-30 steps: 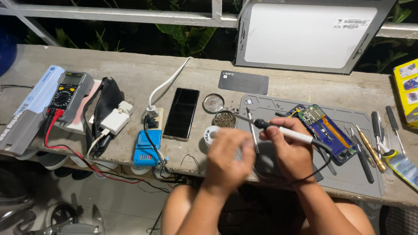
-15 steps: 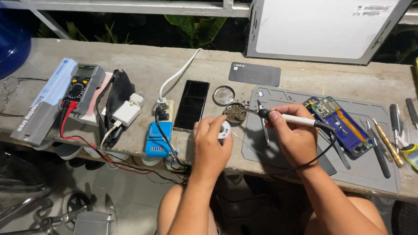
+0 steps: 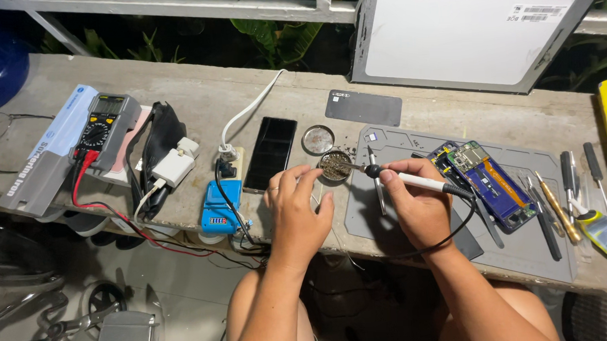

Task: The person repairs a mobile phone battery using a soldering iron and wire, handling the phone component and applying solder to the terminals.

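Cleaning looks like the step in hand: right hand grips a white soldering iron pen-style, fingers closed round the barrel, its tip pushed into a small round tin of brass-coloured wool at about 9 o'clock from the hand. Left hand sits at 9 o'clock of the right, fingers curled, fingertips up beside the tin; can't tell if it actually pinches or steadies the tin or holds something small. To do it well, judging from this: keep the tin from sliding, short jabs and twists into the wool, keep the black cord off the hot end, bare fingers back from the tip. Containers: tin holds the wool wad, nothing else visible; its loose round lid lies at 11 o'clock of the tin, shiny, looks empty. Grey work mat carries tweezers just beside the iron and an opened phone with board showing at 3 o'clock. Black phone lies face up at 9 o'clock of the tin. Multimeter far at 9 o'clock on the concrete surface.
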